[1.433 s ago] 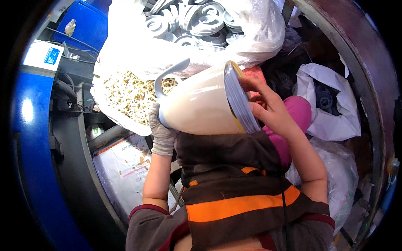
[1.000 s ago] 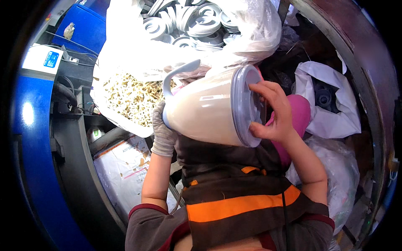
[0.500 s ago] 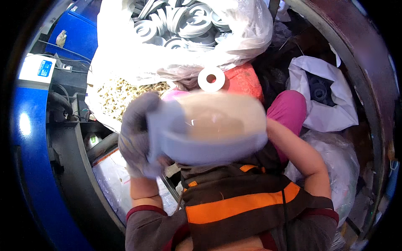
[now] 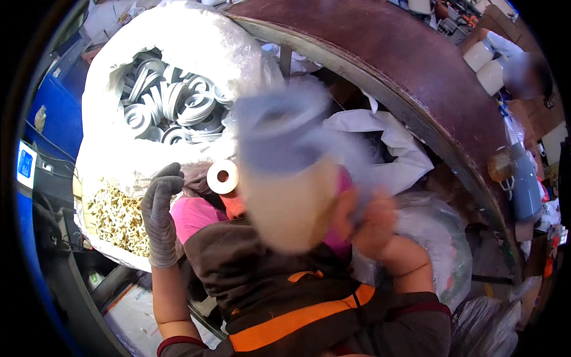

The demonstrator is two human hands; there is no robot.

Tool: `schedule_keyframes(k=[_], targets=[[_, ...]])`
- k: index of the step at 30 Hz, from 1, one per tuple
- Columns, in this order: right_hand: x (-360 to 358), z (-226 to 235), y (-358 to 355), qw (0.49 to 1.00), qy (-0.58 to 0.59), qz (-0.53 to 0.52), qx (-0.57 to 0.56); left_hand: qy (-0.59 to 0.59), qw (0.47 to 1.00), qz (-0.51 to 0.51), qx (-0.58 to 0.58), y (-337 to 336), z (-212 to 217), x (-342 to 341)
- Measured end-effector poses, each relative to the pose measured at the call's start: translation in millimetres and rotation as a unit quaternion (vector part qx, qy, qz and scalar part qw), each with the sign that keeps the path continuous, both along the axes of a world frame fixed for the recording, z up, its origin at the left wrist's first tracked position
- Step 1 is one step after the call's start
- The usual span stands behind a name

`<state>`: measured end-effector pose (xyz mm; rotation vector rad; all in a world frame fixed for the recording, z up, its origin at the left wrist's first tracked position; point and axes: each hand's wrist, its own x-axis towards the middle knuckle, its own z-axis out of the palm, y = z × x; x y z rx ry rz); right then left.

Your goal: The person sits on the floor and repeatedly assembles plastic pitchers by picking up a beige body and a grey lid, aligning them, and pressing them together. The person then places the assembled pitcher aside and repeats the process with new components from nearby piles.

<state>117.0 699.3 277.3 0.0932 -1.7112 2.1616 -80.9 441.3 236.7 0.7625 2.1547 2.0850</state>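
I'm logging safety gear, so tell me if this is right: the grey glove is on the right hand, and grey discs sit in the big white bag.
Wrong hand: the head view shows the grey glove on the left hand; the right hand is bare. Grey discs sit in the big white bag.

head view | left of 2 fisheyes | looks down | hands [image 4: 159, 221] near

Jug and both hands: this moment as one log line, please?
beige jug: blurred; right hand: bare, holding it; left hand: gloved, apart from jug; white bag: grey rings inside
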Motion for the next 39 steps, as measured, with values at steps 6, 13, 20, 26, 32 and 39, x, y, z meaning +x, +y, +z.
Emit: schedule_keyframes(k=[6,13,20,26,32,39], targets=[[-57,66,117,0.849,0.225,-0.449,0.165,-0.109,0.982,-0.074,-0.134,10,-17,21],[-110,6,204,0.736,0.083,-0.564,0.365,0.000,0.941,-0.291,-0.170,46,-21,56],[-80,-85,81,0.842,-0.053,-0.202,0.498,0.223,0.636,-0.737,0.038,157,-15,186],[-25,-114,106,0.834,-0.185,-0.160,0.495,-0.001,0.523,-0.846,0.105,197,45,183],[-76,-156,-1,0.868,-0.091,0.051,0.485,0.406,0.699,-0.535,0.246,224,35,231],[-105,-111,-129,0.808,-0.184,0.433,0.355,0.329,0.892,-0.310,0.023,134,-30,133]])
